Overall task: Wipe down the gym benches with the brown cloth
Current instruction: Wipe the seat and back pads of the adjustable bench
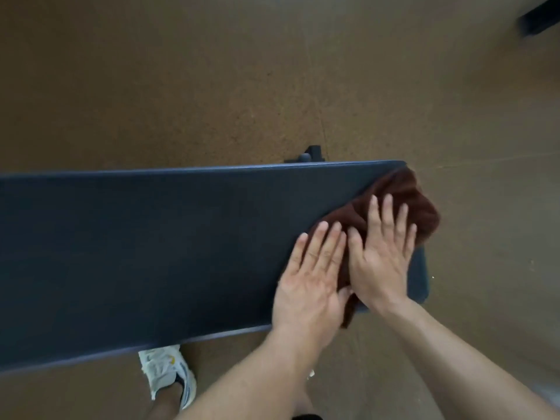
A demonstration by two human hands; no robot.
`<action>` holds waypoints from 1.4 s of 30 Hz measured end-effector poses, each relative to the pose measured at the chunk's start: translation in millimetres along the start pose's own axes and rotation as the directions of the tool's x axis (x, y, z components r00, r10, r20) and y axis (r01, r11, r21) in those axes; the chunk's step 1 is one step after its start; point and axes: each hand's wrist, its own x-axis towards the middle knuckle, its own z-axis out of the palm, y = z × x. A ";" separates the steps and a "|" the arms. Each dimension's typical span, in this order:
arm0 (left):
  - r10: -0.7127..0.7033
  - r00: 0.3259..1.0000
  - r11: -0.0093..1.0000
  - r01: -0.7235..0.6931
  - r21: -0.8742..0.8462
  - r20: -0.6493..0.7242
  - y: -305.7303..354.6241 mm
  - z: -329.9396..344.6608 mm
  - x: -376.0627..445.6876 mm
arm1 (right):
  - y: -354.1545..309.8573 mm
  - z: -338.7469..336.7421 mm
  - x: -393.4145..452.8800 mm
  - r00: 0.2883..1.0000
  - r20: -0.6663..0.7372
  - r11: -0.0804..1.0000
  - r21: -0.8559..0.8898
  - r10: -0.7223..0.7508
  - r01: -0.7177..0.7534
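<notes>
brown cloth (391,195), judged soft and bunchable, is pressed onto the bench (151,253) by flat, straight-fingered left hand (312,274) and right hand (381,256); best gripped by its bunched edge.

Head view, steeply down, close over bench (151,253)

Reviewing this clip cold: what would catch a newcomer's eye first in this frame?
Two bare hands, the left hand and right hand, press flat side by side on a brown cloth at the right end of a long dark bench pad. A white sneaker shows below the bench's near edge.
</notes>
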 end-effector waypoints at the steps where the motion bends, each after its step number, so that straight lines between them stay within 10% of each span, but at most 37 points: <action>1: -0.051 0.998 0.999 0.051 -0.008 -0.038 -24.1 -7.2 -6.2 | -29.1 7.1 2.6 0.998 0.008 0.998 -0.015 -0.061 0.061; 9: -0.298 0.953 0.945 0.287 0.156 0.049 -230.1 -84.0 -110.1 | -258.4 72.1 -15.0 0.828 0.143 0.838 0.015 -0.542 0.546; 16: -0.382 0.891 0.924 0.367 0.107 0.245 -240.7 -107.9 -97.3 | -266.3 78.3 -7.6 0.805 0.120 0.807 -0.041 -0.581 0.589; 30: 0.163 0.920 0.950 -0.244 0.196 0.356 -24.8 -55.6 87.6 | 20.9 -9.7 48.0 0.988 -0.106 0.993 -0.004 -0.114 0.114; 37: 0.442 0.819 0.819 -0.535 0.207 0.367 -17.2 -41.6 66.0 | 29.6 18.0 -29.2 0.943 -0.230 0.970 0.099 0.240 -0.223; 42: 0.405 0.875 0.874 -0.456 0.168 0.266 -62.2 -32.0 -22.9 | -24.9 44.4 -86.9 0.955 -0.185 0.971 0.101 0.231 -0.215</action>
